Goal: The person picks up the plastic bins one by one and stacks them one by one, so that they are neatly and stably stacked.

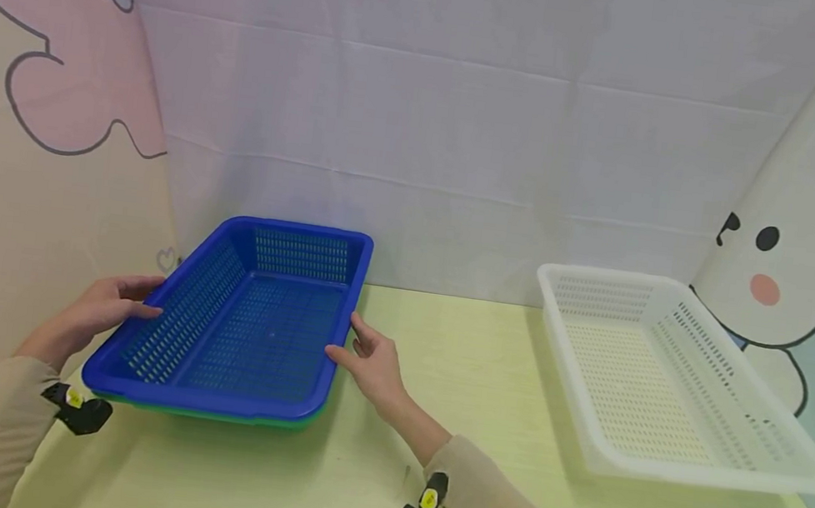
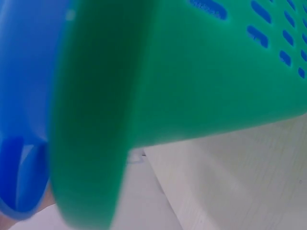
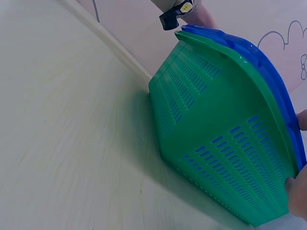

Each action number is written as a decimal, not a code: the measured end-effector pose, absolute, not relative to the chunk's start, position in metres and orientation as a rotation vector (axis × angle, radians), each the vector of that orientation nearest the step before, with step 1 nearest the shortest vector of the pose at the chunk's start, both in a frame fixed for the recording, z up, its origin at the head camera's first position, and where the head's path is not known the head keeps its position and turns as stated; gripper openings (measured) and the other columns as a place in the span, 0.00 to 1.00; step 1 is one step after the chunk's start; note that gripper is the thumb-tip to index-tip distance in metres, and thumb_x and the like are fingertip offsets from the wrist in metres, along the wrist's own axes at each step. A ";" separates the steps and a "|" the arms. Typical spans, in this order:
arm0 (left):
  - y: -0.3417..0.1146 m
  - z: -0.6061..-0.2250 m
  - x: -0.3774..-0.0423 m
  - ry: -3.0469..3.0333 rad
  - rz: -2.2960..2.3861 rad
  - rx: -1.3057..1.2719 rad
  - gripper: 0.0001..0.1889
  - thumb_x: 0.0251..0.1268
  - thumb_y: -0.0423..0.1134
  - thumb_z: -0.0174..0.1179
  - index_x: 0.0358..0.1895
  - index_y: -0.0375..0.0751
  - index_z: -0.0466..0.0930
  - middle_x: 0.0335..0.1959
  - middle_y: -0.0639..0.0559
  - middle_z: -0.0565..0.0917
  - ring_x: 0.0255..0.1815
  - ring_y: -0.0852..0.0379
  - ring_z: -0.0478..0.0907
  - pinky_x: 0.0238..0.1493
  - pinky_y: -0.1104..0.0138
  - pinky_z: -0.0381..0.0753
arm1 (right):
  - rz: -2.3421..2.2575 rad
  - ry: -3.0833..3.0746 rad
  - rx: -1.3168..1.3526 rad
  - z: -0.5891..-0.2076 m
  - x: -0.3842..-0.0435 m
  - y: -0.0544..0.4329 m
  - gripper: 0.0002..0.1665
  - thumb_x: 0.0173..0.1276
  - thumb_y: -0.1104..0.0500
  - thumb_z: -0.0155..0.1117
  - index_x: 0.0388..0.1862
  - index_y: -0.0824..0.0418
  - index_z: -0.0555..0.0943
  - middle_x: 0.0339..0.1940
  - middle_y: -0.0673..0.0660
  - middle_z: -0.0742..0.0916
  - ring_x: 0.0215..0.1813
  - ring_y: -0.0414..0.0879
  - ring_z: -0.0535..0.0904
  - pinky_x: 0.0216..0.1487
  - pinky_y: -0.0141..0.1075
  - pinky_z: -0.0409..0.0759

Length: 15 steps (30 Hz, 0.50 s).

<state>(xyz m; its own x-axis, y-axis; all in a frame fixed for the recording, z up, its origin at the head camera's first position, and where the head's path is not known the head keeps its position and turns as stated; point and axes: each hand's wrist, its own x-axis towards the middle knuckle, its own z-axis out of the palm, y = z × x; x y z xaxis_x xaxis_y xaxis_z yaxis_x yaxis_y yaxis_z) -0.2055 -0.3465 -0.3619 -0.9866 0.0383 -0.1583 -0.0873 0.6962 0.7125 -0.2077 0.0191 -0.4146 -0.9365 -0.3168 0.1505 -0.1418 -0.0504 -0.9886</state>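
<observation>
A blue slotted plastic basket [image 1: 269, 339] sits nested inside a green basket [image 3: 211, 100], whose edge shows just beneath the blue rim. My left hand [image 1: 99, 307] holds the rim on the left long side, thumb lying over the top. On the opposite side, my right hand [image 1: 372, 363] grips the rim between thumb and fingers. The right wrist view shows fingertips [image 3: 302, 120] against the blue rim and another digit by the green one. In the left wrist view, the green wall [image 2: 192, 91] and blue rim [image 2: 29, 72] hide most of the left hand.
A white slotted basket [image 1: 664, 384] stands on the right of the pale yellow-green table [image 1: 433, 425]. Behind the table hangs a pale cloth wall [image 1: 452, 125]. Side panels with cartoon animals [image 1: 70, 98] close in left and right.
</observation>
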 end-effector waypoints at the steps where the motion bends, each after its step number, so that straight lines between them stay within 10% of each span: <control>1: -0.347 -0.363 -0.206 2.743 1.165 -0.042 0.36 0.63 0.41 0.53 0.66 0.22 0.48 0.61 0.21 0.57 0.60 0.26 0.58 0.55 0.36 0.57 | -2.131 2.074 -0.504 -0.413 -0.207 0.019 0.38 0.59 0.64 0.63 0.65 0.72 0.59 0.67 0.63 0.63 0.68 0.55 0.58 0.64 0.40 0.60; 15: -0.344 -0.369 -0.209 2.720 1.154 -0.064 0.35 0.64 0.38 0.51 0.67 0.23 0.46 0.60 0.19 0.59 0.57 0.28 0.64 0.54 0.39 0.62 | -2.074 2.116 -0.520 -0.388 -0.187 0.022 0.37 0.62 0.67 0.58 0.66 0.76 0.54 0.68 0.68 0.59 0.69 0.58 0.55 0.65 0.45 0.58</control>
<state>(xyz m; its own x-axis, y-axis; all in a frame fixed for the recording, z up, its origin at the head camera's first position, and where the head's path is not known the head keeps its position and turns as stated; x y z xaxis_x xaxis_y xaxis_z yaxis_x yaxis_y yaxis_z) -0.2086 -0.3439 -0.3688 -0.9817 0.0329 -0.1875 -0.1120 0.6968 0.7085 -0.1872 0.0218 -0.3876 -0.9315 -0.3343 0.1434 -0.1501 -0.0059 -0.9886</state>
